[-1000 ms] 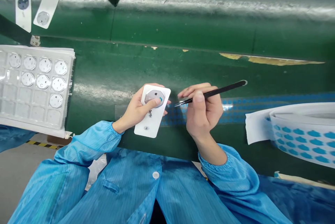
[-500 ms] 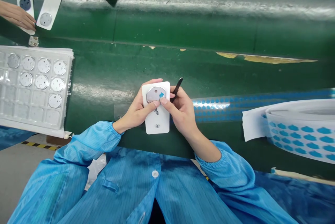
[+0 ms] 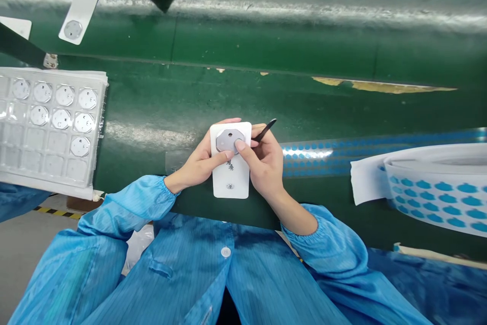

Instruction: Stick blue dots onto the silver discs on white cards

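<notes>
Head view: left hand (image 3: pixel 200 161) grips a smooth white card (image 3: pixel 238 178); curled right hand (image 3: pixel 265 165) clasps tweezers (image 3: pixel 265 130), thumb on octagonal disc (image 3: pixel 225 140).

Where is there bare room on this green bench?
Bare green bench shows between the tray and the clear film by the left hand, and beyond the white card, up to the chipped seam. It is crowded at right, with the blue-dotted strip and roll, and around the card, where the right hand holds a black tool.
</notes>
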Tool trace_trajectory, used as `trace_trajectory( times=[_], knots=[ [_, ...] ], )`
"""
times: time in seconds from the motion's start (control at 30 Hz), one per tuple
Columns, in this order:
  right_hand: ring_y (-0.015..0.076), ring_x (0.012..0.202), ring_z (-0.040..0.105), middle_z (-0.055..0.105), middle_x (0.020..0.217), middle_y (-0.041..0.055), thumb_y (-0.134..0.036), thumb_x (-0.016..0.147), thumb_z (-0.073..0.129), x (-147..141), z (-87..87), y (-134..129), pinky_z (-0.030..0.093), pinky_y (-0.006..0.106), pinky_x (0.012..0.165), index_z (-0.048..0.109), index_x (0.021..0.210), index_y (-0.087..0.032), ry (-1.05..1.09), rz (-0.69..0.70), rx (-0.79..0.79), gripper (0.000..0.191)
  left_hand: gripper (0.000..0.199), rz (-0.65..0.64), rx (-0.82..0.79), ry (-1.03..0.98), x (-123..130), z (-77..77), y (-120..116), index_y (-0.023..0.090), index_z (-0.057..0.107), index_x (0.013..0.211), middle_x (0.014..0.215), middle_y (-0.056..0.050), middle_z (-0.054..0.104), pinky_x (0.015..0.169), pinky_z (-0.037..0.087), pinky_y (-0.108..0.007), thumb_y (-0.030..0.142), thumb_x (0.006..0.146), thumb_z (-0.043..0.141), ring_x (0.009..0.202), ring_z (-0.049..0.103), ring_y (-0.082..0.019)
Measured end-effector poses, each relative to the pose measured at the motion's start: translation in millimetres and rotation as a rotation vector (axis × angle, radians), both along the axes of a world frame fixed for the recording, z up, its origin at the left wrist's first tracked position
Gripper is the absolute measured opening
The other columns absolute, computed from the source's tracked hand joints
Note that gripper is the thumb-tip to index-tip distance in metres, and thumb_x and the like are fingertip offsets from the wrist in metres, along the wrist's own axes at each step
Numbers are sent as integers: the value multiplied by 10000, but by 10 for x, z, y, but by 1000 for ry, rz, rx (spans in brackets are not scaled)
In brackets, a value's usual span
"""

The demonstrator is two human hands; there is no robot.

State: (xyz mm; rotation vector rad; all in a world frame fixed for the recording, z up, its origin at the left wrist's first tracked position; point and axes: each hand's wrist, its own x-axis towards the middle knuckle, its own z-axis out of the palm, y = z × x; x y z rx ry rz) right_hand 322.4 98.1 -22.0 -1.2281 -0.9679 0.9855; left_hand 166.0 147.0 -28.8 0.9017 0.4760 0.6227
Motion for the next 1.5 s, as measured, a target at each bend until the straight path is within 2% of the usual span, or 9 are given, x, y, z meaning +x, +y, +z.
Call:
trace_trajectory(
  times=[0.1,0.2,0.37,0.6,0.7,0.87,1.07,1.27,1.5],
  knots=[
    [189,892,555,565,1001,30,-456,970,730,23,-27,-6,458,322,754,655,1036,-237,16,56,4,241,704,45,-102,23,5,10,16,292,454,1562,1330,-93,737,990,593,-382,388,947,783,1256,699,-296],
    [195,870,520,532,981,30,-493,949,727,27,-54,-4,442,334,752,624,1005,-235,36,75,-15,284,648,89,-142,42,16,22,17,257,524,1488,1267,-91,761,962,603,-371,384,920,809,1191,727,-279],
    [193,872,502,478,950,24,-455,963,725,-7,-27,3,449,346,786,612,964,-228,36,109,-14,253,485,162,-173,132,29,26,33,180,640,1241,1079,-97,794,808,631,-329,437,882,839,955,778,-246],
    [203,914,517,497,994,36,-433,999,720,-33,-10,-39,435,349,767,640,999,-227,-25,164,-20,222,519,230,-146,282,21,73,64,163,658,1079,896,-68,777,634,607,-284,497,773,912,746,759,-218],
    [194,901,498,485,1002,36,-394,1018,697,-35,-33,-52,416,340,734,627,979,-223,-40,185,-7,189,493,256,-136,294,14,59,60,162,671,1046,903,-56,766,650,609,-283,468,757,928,766,753,-208],
    [179,849,441,440,977,24,-419,996,736,-35,-43,-49,385,335,708,582,940,-219,-34,197,-11,258,506,328,-76,294,8,-2,44,160,670,1063,950,-62,770,701,611,-280,475,764,928,821,764,-206],
    [200,869,485,457,964,33,-493,979,733,-12,12,-34,402,342,707,572,944,-222,-51,165,-21,317,553,217,-82,211,9,33,39,166,638,1201,1012,-101,796,806,643,-348,490,826,883,982,788,-283],
    [197,868,471,464,965,36,-481,994,713,2,20,-24,417,342,713,586,920,-221,-86,170,1,298,503,249,-64,250,-1,42,64,164,651,1127,1010,-93,792,702,613,-289,486,819,883,884,783,-246],
    [194,849,481,483,962,34,-508,1009,692,-2,-31,-29,429,345,699,603,938,-228,-156,173,0,302,471,278,-71,282,16,13,67,170,647,1088,940,-66,778,670,606,-289,474,810,876,806,765,-225]
  ],
)
